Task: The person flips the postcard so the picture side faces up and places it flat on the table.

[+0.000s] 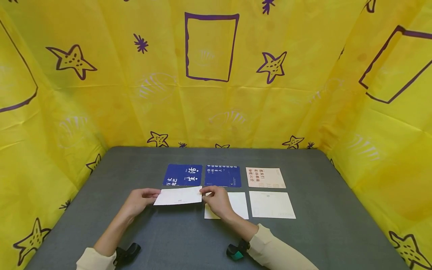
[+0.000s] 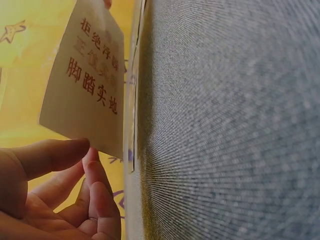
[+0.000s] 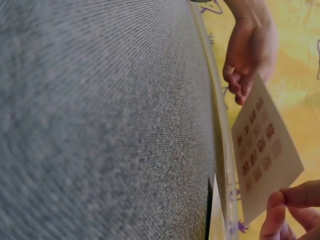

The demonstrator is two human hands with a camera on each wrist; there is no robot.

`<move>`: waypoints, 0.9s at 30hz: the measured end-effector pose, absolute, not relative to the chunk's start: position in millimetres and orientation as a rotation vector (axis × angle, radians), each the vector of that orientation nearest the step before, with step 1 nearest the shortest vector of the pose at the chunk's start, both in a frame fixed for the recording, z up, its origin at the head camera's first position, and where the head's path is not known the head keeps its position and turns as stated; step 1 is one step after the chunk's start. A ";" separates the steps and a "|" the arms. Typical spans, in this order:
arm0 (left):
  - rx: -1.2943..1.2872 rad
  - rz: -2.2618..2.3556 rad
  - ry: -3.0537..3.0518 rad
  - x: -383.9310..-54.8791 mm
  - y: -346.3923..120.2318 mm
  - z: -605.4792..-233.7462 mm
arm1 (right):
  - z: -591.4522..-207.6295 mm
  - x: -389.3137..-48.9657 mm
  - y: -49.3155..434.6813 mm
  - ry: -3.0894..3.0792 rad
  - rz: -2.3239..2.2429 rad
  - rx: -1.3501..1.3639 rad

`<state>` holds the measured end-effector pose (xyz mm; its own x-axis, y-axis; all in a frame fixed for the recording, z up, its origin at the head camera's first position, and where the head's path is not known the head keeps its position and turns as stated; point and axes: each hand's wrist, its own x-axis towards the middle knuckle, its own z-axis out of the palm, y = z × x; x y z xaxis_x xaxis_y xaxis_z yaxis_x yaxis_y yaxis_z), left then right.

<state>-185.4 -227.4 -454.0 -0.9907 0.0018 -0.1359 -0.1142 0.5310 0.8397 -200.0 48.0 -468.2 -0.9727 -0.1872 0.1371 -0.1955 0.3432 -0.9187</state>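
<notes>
A white card (image 1: 179, 195) is held raised off the table between both hands. My left hand (image 1: 137, 202) pinches its left end between thumb and fingers. At the right end, my right hand (image 1: 218, 202) pinches a corner. A small mark shows on the card's upper face. In the left wrist view, the underside of the card (image 2: 85, 100) carries reddish-brown Chinese characters. Below my right hand lies another white card (image 1: 238, 204), partly covered by the hand and forearm. Just beyond the held card, a blue card (image 1: 179, 174) with white writing lies flat.
A second blue card (image 1: 222, 177) and a cream card (image 1: 265, 177) with red writing complete the back row. Another pale card (image 1: 272, 204) lies front right. The grey table (image 1: 324, 232) is bordered by a yellow patterned cloth (image 1: 209, 108). Dark straps sit at both wrists.
</notes>
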 end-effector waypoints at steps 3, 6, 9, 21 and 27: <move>-0.096 1.482 2.658 -185.4 -227.0 -453.1 | -468.0 -200.0 48.4 -2.551 1.777 0.359; -0.094 1.481 2.678 -185.0 -227.0 -452.6 | -468.3 -200.1 48.2 -2.536 1.805 0.343; -0.100 1.484 2.687 -184.4 -226.4 -452.1 | -468.2 -200.3 48.1 -2.529 1.829 0.324; -0.153 1.445 2.773 -183.4 -218.3 -445.1 | -462.7 -204.8 52.4 -2.511 1.992 0.237; -0.166 1.453 2.780 -184.5 -216.4 -447.3 | -462.6 -208.2 55.6 -2.500 2.083 0.218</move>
